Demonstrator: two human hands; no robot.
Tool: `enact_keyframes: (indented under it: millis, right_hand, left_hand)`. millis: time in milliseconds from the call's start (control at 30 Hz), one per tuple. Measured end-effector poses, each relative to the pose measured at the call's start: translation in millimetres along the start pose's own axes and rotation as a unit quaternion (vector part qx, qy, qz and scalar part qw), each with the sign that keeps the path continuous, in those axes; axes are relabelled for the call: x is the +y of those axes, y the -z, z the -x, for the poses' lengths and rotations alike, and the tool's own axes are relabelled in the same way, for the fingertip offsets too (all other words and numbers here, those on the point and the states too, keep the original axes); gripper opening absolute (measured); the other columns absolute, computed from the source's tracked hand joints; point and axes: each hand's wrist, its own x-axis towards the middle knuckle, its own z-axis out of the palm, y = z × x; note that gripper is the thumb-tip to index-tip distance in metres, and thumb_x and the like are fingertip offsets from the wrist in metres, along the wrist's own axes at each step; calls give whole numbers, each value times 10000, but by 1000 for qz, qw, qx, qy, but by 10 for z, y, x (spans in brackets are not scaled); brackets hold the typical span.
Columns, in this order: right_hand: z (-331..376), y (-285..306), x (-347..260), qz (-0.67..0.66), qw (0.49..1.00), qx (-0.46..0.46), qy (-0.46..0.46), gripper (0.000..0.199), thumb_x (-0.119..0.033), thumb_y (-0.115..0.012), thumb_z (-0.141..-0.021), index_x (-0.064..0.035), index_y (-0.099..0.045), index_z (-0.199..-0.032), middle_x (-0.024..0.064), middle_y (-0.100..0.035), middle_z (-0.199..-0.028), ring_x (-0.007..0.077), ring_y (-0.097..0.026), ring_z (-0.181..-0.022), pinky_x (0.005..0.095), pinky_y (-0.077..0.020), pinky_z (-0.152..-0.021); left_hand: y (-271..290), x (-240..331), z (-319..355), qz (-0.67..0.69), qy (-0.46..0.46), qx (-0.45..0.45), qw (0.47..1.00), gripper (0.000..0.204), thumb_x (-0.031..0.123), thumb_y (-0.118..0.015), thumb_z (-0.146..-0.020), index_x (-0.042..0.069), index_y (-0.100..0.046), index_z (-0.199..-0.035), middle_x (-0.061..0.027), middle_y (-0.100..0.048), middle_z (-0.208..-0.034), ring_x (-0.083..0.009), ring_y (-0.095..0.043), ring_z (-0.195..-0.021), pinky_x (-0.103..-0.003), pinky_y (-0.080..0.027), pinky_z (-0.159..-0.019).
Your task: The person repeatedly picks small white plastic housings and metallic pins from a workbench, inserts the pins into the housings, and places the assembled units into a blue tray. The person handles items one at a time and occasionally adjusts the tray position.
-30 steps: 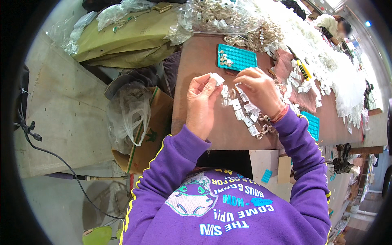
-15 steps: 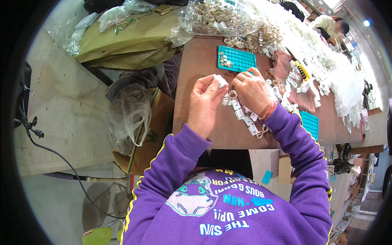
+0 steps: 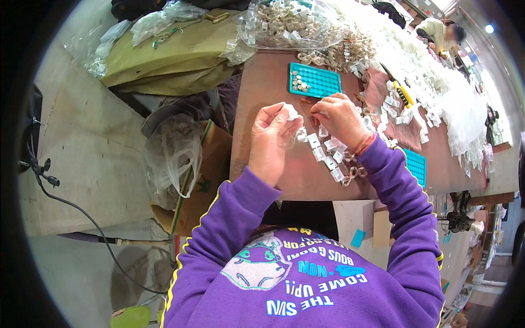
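My left hand point(image 3: 269, 139) pinches a small white plastic case point(image 3: 291, 112) between thumb and fingers over the table. Close by on its right, my right hand point(image 3: 343, 121) has its thumb and fingertips pressed together; what they hold, if anything, is too small to make out. Beneath and beside the right hand lies a row of white plastic cases point(image 3: 319, 154) with coiled thin wire point(image 3: 358, 172). A teal ribbed tray point(image 3: 325, 82) lies just beyond both hands, with several round silvery discs point(image 3: 298, 84) at its left end.
Yellow-and-black-handled pliers point(image 3: 403, 95) rest on a pink cloth point(image 3: 402, 131) to the right, among loose white cases. A second teal tray point(image 3: 414, 167) lies at the right edge. Wire bundles in a clear bag point(image 3: 290, 27) stand at the back. A cardboard box point(image 3: 210, 164) adjoins the table's left side.
My right hand has shifted slightly right, away from the left hand. The white cases beneath it show more and lie differently. The left hand keeps its case.
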Motion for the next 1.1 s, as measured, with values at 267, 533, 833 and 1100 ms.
enact_keyframes:
  millis: [267,533,833,1100]
  right_hand:
    - [-57,57,-216,139,984,-48,95,17,-121,-632,-744,-110,-620,-737,34,-618,-743,198,-637,-806,361,-441,-902]
    - [-138,6,-183,69,996,-36,34,28,-87,-644,-738,-77,-630,-760,65,-660,-755,245,-651,-805,369,-466,-860]
    - [-141,189,-224,-328,926,9,-186,87,-80,-688,-837,-13,-703,-891,82,-707,-795,140,-669,-663,261,-528,-618]
    - [-27,191,-439,-524,814,70,-241,88,-56,-661,-893,23,-666,-932,33,-675,-816,74,-629,-728,221,-519,-645]
  left_hand:
    - [10,10,-12,12,22,8,1000,169,132,-603,-954,72,-578,-1111,-77,-667,-1014,-207,-683,-896,-342,-567,-844]
    - [37,5,-31,16,28,2,999,182,149,-607,-955,46,-573,-1102,-76,-663,-997,-202,-676,-882,-348,-563,-847]
    - [17,17,14,-10,77,-40,996,199,179,-611,-958,47,-586,-1105,-71,-666,-992,-184,-662,-884,-338,-537,-861]
    - [16,23,33,-4,123,-82,989,209,195,-603,-965,65,-592,-1129,-74,-673,-1020,-160,-653,-886,-316,-532,-839]
